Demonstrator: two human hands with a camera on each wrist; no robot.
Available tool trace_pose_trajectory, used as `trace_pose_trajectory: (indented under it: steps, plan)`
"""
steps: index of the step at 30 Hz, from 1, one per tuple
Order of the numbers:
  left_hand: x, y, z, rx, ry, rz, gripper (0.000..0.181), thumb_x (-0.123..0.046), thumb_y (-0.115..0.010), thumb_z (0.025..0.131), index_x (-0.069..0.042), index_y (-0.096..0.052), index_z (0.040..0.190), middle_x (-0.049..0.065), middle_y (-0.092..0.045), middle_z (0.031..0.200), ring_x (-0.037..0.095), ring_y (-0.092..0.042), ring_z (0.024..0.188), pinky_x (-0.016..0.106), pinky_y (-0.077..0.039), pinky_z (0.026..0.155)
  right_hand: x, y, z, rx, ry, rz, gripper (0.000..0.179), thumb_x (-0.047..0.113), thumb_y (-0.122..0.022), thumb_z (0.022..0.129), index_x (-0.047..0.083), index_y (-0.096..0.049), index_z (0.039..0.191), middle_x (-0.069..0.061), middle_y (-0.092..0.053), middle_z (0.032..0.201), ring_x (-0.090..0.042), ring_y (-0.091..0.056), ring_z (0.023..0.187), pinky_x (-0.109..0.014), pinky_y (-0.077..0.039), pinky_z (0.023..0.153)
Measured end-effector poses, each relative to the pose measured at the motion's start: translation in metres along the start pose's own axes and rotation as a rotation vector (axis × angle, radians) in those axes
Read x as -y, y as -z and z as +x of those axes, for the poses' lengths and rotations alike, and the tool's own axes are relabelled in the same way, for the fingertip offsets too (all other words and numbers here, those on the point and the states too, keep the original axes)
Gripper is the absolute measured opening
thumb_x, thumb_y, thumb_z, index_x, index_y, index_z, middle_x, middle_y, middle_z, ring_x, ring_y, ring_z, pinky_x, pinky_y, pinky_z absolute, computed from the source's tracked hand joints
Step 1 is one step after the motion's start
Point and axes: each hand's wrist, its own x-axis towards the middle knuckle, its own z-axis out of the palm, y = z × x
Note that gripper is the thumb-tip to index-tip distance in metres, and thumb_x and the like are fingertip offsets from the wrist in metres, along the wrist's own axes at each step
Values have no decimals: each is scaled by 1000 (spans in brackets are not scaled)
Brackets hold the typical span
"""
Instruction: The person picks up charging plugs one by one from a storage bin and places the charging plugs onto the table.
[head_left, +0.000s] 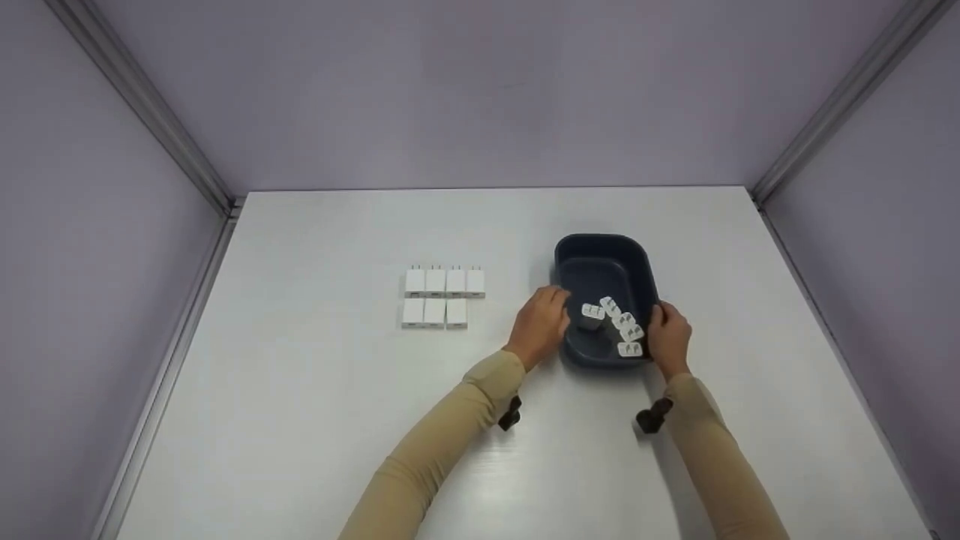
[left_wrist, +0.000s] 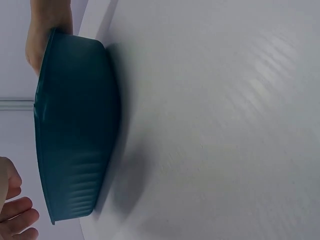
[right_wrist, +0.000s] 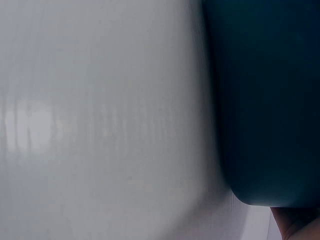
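Observation:
A dark blue plastic bin (head_left: 600, 264) stands right of the table's middle, its outer wall (left_wrist: 75, 125) filling much of the left wrist view. Several white plug-in chargers (head_left: 630, 349) lie in its near half, prong faces up. My right hand (head_left: 669, 337) grips the bin's right rim near the close corner, thumb over the edge. At the left rim is my left hand (head_left: 541, 324), fingers loosely curled and holding nothing. In the left wrist view those fingers (left_wrist: 22, 217) hang just outside the rim. Only part of the right hand (right_wrist: 300, 225) shows in the right wrist view.
Left of the bin, several white chargers (head_left: 435, 283) lie side by side in a back row, prongs pointing away. A front row of three chargers (head_left: 434, 313) sits close before them. The white table (head_left: 300, 420) is bounded by pale walls with metal edge rails (head_left: 150, 97).

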Motion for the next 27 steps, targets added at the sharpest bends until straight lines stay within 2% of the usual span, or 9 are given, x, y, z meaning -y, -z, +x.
trace_pose_trajectory:
  steps: [6, 10, 19, 22, 27]
  plan:
    - [-15, -4, 3, -1, -88, 76, 24, -13, -62, 88, -5, -67, 110, 6, -67, 109, 17, -64, 107, 23, -51, 98, 0, -1, 2, 2, 8, 1, 36, 10, -40, 101, -13, -55, 124, -35, -59, 123, -46, -57, 117, -53, -45, 101]
    - [-25, -8, 6, 13, -109, 101, 24, -14, -63, 87, -6, -66, 109, 4, -67, 108, 16, -64, 106, 23, -51, 97, 1, -1, 2, 5, 4, -2, 36, 11, -40, 101, -13, -55, 124, -35, -59, 122, -46, -58, 115, -52, -45, 100]
    - [-35, -19, 10, 60, -92, 172, 26, -19, -64, 87, -8, -66, 111, 2, -67, 109, 14, -64, 105, 21, -52, 95, 0, 1, 2, 17, -4, -19, 38, 11, -39, 101, -13, -54, 125, -35, -58, 125, -46, -56, 119, -52, -44, 103]
    - [-35, -22, 11, 100, -82, 179, 28, -19, -64, 88, -8, -65, 114, 3, -67, 112, 15, -64, 108, 21, -52, 96, -1, 1, 2, 20, -6, -15, 38, 11, -39, 101, -13, -53, 126, -35, -57, 126, -46, -55, 120, -52, -43, 104]
    - [-37, -24, 13, 208, -45, 174, 35, -19, -69, 86, -8, -62, 120, 3, -65, 118, 16, -62, 113, 23, -50, 100, -2, 1, 1, 26, -10, -7, 38, 12, -38, 102, -13, -53, 127, -35, -57, 127, -46, -54, 121, -52, -43, 105]
